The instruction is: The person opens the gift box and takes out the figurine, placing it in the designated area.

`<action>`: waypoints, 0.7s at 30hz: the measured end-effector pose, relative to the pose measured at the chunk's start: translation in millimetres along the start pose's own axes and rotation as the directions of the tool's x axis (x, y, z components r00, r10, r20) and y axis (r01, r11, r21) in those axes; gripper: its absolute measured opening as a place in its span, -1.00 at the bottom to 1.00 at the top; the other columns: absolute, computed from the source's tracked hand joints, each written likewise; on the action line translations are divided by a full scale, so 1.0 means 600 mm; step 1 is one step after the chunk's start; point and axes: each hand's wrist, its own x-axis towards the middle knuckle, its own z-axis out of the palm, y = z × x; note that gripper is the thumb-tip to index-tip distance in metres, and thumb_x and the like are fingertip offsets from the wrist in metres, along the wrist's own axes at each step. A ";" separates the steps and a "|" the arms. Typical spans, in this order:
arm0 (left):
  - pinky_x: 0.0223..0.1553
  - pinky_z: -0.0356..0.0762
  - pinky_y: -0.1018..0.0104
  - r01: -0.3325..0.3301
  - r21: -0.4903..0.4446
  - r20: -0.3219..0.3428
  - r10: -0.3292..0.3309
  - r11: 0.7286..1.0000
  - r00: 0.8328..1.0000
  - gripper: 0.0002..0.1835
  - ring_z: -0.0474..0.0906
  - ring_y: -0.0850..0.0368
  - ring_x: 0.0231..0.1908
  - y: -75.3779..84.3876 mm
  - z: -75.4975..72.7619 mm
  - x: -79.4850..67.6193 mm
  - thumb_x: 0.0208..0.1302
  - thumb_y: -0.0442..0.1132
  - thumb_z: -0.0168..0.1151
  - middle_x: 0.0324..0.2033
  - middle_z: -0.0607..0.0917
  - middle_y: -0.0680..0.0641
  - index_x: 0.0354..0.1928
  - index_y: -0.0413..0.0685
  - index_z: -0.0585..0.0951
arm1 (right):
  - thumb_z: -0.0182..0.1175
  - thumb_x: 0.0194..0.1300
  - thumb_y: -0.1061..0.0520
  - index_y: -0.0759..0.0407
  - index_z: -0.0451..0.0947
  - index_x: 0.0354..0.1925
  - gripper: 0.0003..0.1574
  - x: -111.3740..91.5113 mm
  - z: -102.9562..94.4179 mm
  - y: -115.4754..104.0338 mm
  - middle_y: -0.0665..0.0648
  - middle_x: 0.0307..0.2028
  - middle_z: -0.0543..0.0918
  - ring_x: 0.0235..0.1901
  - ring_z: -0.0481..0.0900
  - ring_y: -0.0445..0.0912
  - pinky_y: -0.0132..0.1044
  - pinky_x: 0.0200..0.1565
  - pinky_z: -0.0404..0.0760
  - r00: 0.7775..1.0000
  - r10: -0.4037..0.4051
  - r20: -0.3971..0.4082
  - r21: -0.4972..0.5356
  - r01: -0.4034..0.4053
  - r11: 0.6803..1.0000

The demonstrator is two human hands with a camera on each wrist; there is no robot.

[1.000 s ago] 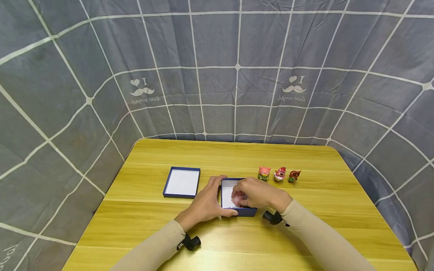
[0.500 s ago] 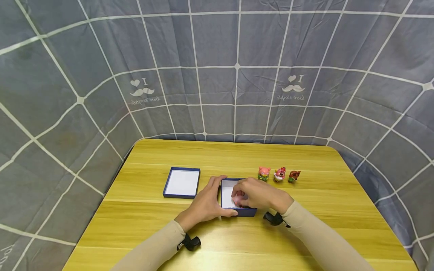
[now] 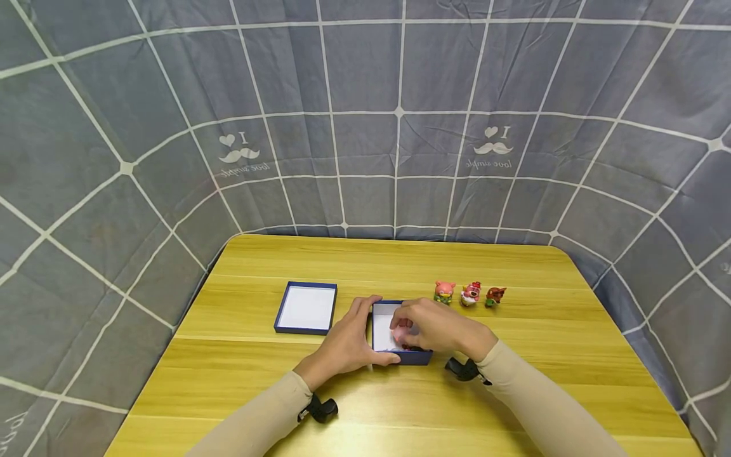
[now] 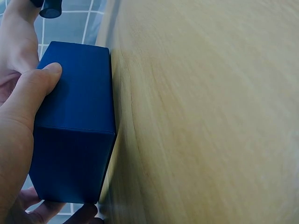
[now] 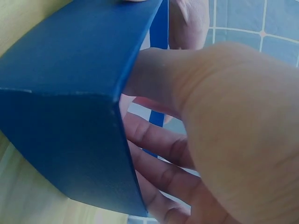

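A dark blue open box with a white inside (image 3: 414, 359) stands on the wooden table. My left hand (image 3: 345, 343) grips its left end, thumb on the near wall and fingers round the far side; in the left wrist view the thumb lies flat on the blue box (image 4: 77, 98). Reaching down into the box, my right hand (image 3: 438, 325) pinches a small pink figurine (image 3: 400, 332). Its lower part is mostly hidden by the fingers and the box wall. In the right wrist view, the box (image 5: 60, 140) hides the fingertips of the right hand (image 5: 224, 126).
Left of the box lies a shallow blue lid (image 3: 305, 307), white side up. Behind the right hand stand a pink figurine (image 3: 444, 292), a pink-and-red one (image 3: 471, 294) and a brown one (image 3: 495, 296) in a row. A grey checked curtain (image 3: 365, 146) surrounds the table.
The pink figurine has come up slightly inside the box with the right hand, and a bit more of it shows. My left hand and the box have stayed put.
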 end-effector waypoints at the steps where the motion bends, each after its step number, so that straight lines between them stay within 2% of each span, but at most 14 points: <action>1: 0.21 0.75 -0.04 0.002 -0.002 0.001 -0.002 1.000 1.000 0.40 0.70 -0.02 0.18 0.000 0.000 0.000 0.06 0.42 0.83 0.59 0.51 -0.14 0.80 0.08 0.25 | 0.55 0.58 0.15 0.06 0.86 0.05 -0.86 0.000 0.000 0.000 -0.02 -0.04 0.87 -0.14 0.77 -0.09 -0.33 -0.05 0.70 1.000 0.001 -0.003 -0.001 -0.001 1.000; 9: 0.24 0.75 -0.06 0.017 -0.007 0.010 -0.017 1.000 1.000 0.39 0.70 -0.05 0.21 0.000 -0.003 0.000 0.07 0.42 0.83 0.61 0.50 -0.13 0.81 0.15 0.25 | 0.52 0.61 0.13 0.05 0.85 0.08 -0.85 -0.002 -0.002 -0.001 0.00 -0.01 0.85 -0.11 0.78 -0.07 -0.31 -0.04 0.72 1.000 -0.003 -0.023 -0.004 0.003 1.000; 16: 0.21 0.75 -0.06 0.011 -0.008 0.003 -0.011 1.000 1.000 0.39 0.70 -0.03 0.17 0.000 -0.006 0.001 0.06 0.43 0.83 0.58 0.52 -0.14 0.80 0.13 0.27 | 0.49 0.63 0.14 0.05 0.85 0.11 -0.84 -0.004 -0.005 -0.001 0.01 0.01 0.83 -0.11 0.76 -0.12 -0.29 -0.02 0.74 0.999 -0.009 -0.046 0.009 0.009 1.000; 21: 0.18 0.74 -0.02 0.011 -0.006 0.002 -0.011 1.000 1.000 0.39 0.69 0.00 0.15 0.000 -0.008 0.001 0.05 0.44 0.83 0.56 0.53 -0.12 0.80 0.13 0.27 | 0.47 0.64 0.18 0.09 0.85 0.11 -0.84 -0.004 -0.006 -0.001 0.01 -0.01 0.80 -0.10 0.76 -0.15 -0.17 0.01 0.84 0.997 -0.019 -0.069 0.028 0.021 0.999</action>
